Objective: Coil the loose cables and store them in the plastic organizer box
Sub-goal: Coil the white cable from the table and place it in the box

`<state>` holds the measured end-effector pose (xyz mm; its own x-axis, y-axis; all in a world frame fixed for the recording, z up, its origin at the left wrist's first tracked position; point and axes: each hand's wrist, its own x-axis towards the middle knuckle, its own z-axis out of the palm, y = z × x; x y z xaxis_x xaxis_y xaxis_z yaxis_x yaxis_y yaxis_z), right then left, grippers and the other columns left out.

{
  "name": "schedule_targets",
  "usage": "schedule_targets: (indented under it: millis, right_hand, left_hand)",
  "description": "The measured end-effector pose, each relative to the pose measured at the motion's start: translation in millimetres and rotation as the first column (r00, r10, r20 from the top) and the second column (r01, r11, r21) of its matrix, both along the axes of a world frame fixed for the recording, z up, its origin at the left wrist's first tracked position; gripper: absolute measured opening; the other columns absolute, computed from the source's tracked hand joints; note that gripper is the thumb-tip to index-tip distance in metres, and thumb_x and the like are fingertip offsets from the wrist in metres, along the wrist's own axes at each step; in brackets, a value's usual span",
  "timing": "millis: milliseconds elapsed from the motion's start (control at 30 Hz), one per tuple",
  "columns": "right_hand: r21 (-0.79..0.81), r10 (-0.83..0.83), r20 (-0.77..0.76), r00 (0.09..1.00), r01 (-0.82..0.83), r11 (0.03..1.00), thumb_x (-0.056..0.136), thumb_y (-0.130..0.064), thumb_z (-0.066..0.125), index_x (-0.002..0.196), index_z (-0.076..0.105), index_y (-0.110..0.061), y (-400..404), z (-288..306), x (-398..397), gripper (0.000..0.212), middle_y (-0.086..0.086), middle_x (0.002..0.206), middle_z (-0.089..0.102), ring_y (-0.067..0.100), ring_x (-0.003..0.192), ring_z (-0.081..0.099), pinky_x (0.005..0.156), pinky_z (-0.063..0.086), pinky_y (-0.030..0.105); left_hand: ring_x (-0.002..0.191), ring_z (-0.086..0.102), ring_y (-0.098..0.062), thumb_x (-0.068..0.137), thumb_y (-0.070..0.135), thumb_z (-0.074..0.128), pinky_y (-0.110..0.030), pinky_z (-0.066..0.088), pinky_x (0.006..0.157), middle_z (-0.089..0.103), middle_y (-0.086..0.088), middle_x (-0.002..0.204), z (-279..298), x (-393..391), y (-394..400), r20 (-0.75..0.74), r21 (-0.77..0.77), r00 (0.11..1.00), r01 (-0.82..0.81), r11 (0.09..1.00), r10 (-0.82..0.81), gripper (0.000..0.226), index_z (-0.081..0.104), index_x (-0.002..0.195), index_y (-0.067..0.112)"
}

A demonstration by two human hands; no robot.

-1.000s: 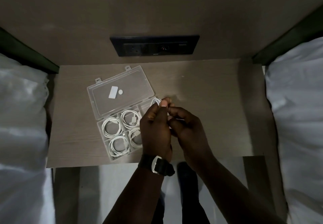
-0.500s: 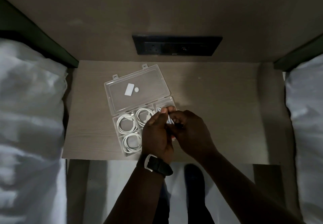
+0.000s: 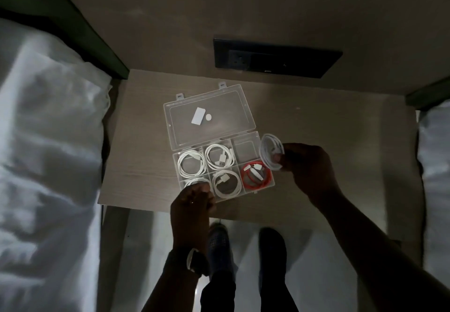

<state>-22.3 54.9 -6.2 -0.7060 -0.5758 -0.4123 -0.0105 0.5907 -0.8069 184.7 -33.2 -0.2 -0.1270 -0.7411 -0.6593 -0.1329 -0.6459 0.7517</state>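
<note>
Fingers [image 3: 280, 162] of the right hand [image 3: 309, 168] pinch a coiled white cable [image 3: 271, 151] just beside the box [image 3: 243, 113], level with its one empty compartment [image 3: 246, 149]. The left hand [image 3: 192, 202], fingers curled together, rests at the box's near corner. Best, likely, to keep the loops pinched until they sit flat inside.

Dim bedside recess with wooden table [image 3: 146, 165].
A black socket panel [image 3: 277, 59] sat in the beige wall [image 3: 219, 7] beyond the hands; white bedding [image 3: 48, 153] flanked both sides; a pale floor [image 3: 146, 263] lay below.
</note>
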Motion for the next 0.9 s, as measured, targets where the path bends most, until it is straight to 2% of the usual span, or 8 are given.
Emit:
schedule_targets:
  millis: [133, 267, 333, 400, 533, 667, 800, 900]
  right_hand:
    - [-0.044, -0.098, 0.215, 0.972, 0.110, 0.993, 0.079, -0.006, 0.076, 0.086, 0.078, -0.019, -14, -8, -3, 0.015, 0.018, 0.088, 0.076, 0.040, 0.087, 0.072, 0.085, 0.056, 0.059]
    - [0.013, -0.028, 0.275, 0.961, 0.025, 1.000, 0.078, -0.006, 0.077, 0.090, 0.076, -0.006, -41, -15, -6, 0.012, 0.024, 0.090, 0.074, 0.046, 0.090, 0.069, 0.087, 0.055, 0.059]
    - [0.077, 0.050, 0.200, 0.979, -0.066, 0.995, 0.077, -0.012, 0.078, 0.087, 0.077, -0.015, -51, -19, -5, 0.010, 0.015, 0.089, 0.076, 0.033, 0.084, 0.072, 0.086, 0.057, 0.052]
    - [0.169, 0.163, 0.050, 0.985, -0.170, 0.971, 0.079, -0.020, 0.077, 0.087, 0.077, -0.022, -60, -24, -5, 0.009, 0.007, 0.091, 0.078, 0.022, 0.083, 0.072, 0.080, 0.058, 0.041]
    - [0.373, 0.408, -0.213, 0.888, -0.312, 0.874, 0.079, -0.028, 0.075, 0.092, 0.078, -0.018, -71, -30, -9, 0.016, 0.004, 0.098, 0.077, 0.020, 0.088, 0.070, 0.070, 0.046, 0.025]
    - [0.474, 0.569, -0.361, 0.739, -0.380, 0.794, 0.083, -0.029, 0.072, 0.093, 0.074, -0.013, -74, -34, -6, 0.019, 0.007, 0.107, 0.069, 0.027, 0.098, 0.066, 0.080, 0.047, 0.031]
    - [0.476, 0.561, -0.402, 0.724, -0.358, 0.803, 0.084, -0.019, 0.074, 0.093, 0.071, -0.010, -76, -36, -4, 0.014, 0.010, 0.114, 0.052, 0.027, 0.087, 0.065, 0.076, 0.052, 0.031]
    - [0.541, 0.659, -0.395, 0.640, -0.417, 0.730, 0.089, -0.021, 0.066, 0.100, 0.069, -0.010, -75, -39, -6, 0.016, 0.012, 0.113, 0.056, 0.030, 0.096, 0.063, 0.080, 0.048, 0.032]
  left_hand:
    - [0.067, 0.061, -0.020, 0.086, -0.002, 0.060, -0.028, 0.051, 0.058, 0.069, 0.004, 0.068, -22, 4, -11, 0.090, -0.134, 0.982, 0.177, 0.975, -0.166, 0.028, 0.071, 0.074, 0.020]
    - [0.084, 0.064, -0.028, 0.086, 0.000, 0.064, -0.043, 0.052, 0.078, 0.069, -0.011, 0.092, -34, -28, -31, 0.189, -0.406, 0.916, 0.401, 0.821, -0.354, 0.016, 0.070, 0.097, 0.009]
    - [0.088, 0.064, -0.024, 0.084, 0.003, 0.068, -0.038, 0.054, 0.080, 0.066, -0.008, 0.100, -41, -46, -40, 0.382, -0.553, 0.826, 0.563, 0.614, -0.414, 0.028, 0.068, 0.111, 0.012]
    - [0.083, 0.061, -0.020, 0.079, 0.004, 0.071, -0.033, 0.053, 0.075, 0.061, -0.010, 0.105, -45, -61, -44, 0.462, -0.567, 0.729, 0.681, 0.464, -0.506, 0.046, 0.062, 0.123, 0.013]
    - [0.087, 0.059, -0.023, 0.078, 0.001, 0.068, -0.035, 0.051, 0.079, 0.052, -0.014, 0.117, -54, -74, -41, 0.549, -0.484, 0.581, 0.807, 0.338, -0.601, 0.064, 0.049, 0.139, 0.012]
    - [0.097, 0.061, -0.030, 0.078, 0.003, 0.064, -0.034, 0.046, 0.073, 0.055, -0.011, 0.121, -58, -73, -41, 0.605, -0.501, 0.581, 0.809, 0.307, -0.545, 0.065, 0.046, 0.140, 0.014]
    - [0.103, 0.059, -0.025, 0.079, 0.004, 0.067, -0.031, 0.045, 0.077, 0.054, -0.010, 0.126, -60, -73, -41, 0.572, -0.510, 0.607, 0.790, 0.341, -0.552, 0.075, 0.036, 0.146, 0.017]
    - [0.104, 0.060, -0.030, 0.080, 0.005, 0.068, -0.033, 0.047, 0.080, 0.051, -0.011, 0.130, -62, -74, -45, 0.587, -0.498, 0.584, 0.807, 0.319, -0.561, 0.070, 0.039, 0.144, 0.013]
